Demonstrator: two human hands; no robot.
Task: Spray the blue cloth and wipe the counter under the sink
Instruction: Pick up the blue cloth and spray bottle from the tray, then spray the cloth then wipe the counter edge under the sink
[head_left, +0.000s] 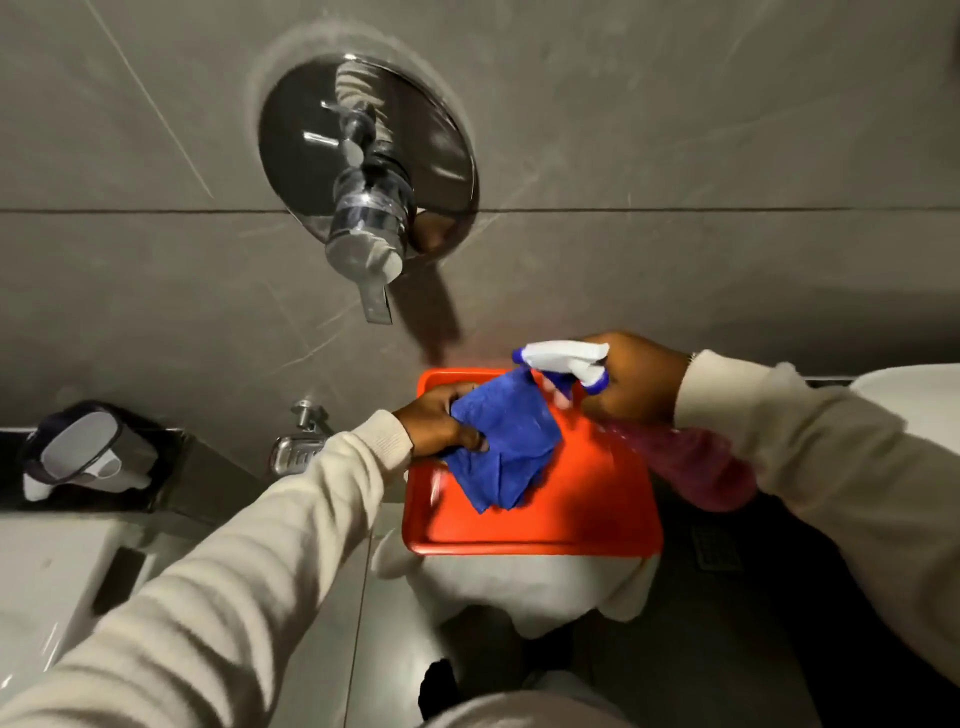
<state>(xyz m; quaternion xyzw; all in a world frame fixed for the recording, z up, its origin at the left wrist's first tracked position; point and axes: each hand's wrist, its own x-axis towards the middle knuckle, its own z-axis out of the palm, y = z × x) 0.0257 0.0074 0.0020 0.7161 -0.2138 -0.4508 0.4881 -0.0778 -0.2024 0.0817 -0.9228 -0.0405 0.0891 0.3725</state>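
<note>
My left hand (441, 421) grips a crumpled blue cloth (506, 447), which hangs over a red tray (587, 514). My right hand (631, 379) holds a spray bottle (698, 462) with a pink body and a white and blue trigger head (563, 361). The nozzle points left at the top of the cloth, a few centimetres from it. A finger lies on the blue trigger. Both arms wear cream sleeves.
A chrome wall valve with a lever (366, 208) juts out of the grey tiled wall above the tray. A metal soap dish (293, 452) and a dark ledge with a grey and white object (83, 457) are at the left. A floor drain (719, 545) lies right of the tray.
</note>
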